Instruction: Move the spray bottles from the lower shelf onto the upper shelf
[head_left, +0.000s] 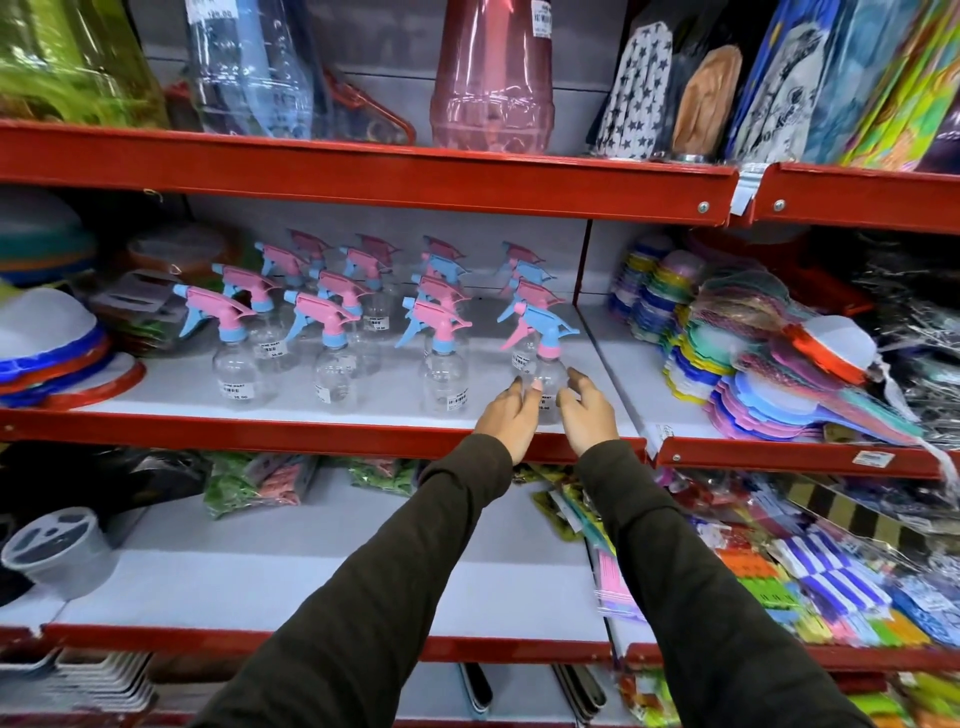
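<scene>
Several clear spray bottles with pink and blue trigger heads stand in rows on the middle shelf (260, 434). The front right spray bottle (546, 340) has a blue head and a pink trigger and stands upright near the shelf's front edge. My left hand (511, 415) presses its fingertips and thumb against the bottle's left side. My right hand (587, 415) cups the right side with curled fingers. The bottle's clear base is partly hidden between the two hands. Other front-row bottles (234, 364) (332, 364) (441, 374) stand to the left.
The shelf below (311, 571) has a bare white surface, with green packets at the back and packaged goods on the right. A clear lidded tub (57, 551) sits at its left. Plastic jugs fill the top shelf (363, 171). Stacked bowls stand left of the bottles, netted coloured plates (753, 374) on the right.
</scene>
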